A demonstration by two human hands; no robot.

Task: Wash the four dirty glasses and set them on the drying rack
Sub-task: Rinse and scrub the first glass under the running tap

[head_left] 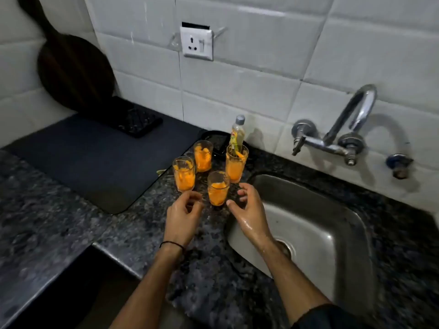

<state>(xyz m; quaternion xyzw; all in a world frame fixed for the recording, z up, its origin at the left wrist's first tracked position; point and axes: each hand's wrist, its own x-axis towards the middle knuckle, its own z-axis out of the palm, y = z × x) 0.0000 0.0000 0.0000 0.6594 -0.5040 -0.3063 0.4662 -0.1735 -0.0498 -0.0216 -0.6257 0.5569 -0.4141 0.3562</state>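
Note:
Several glasses smeared with orange residue stand on the dark granite counter (59, 229) left of the steel sink (316, 233). The nearest glass (218, 189) stands between my two hands. My left hand (184, 216) hovers just left of it, fingers loosely curled, holding nothing. My right hand (249, 210), wet, reaches toward its right side with thumb and fingers spread and does not touch it. Other glasses stand at the left (183, 174), behind (203, 156) and at the right (235, 163). A dark drying mat (95, 160) lies to the left.
A small dish-soap bottle (237, 131) stands against the tiled wall behind the glasses. A chrome wall tap (351, 129) arches over the sink. A round dark board (73, 72) leans on the wall at the left, with a black ridged tray (136, 122) below it. A socket (197, 43) sits on the wall.

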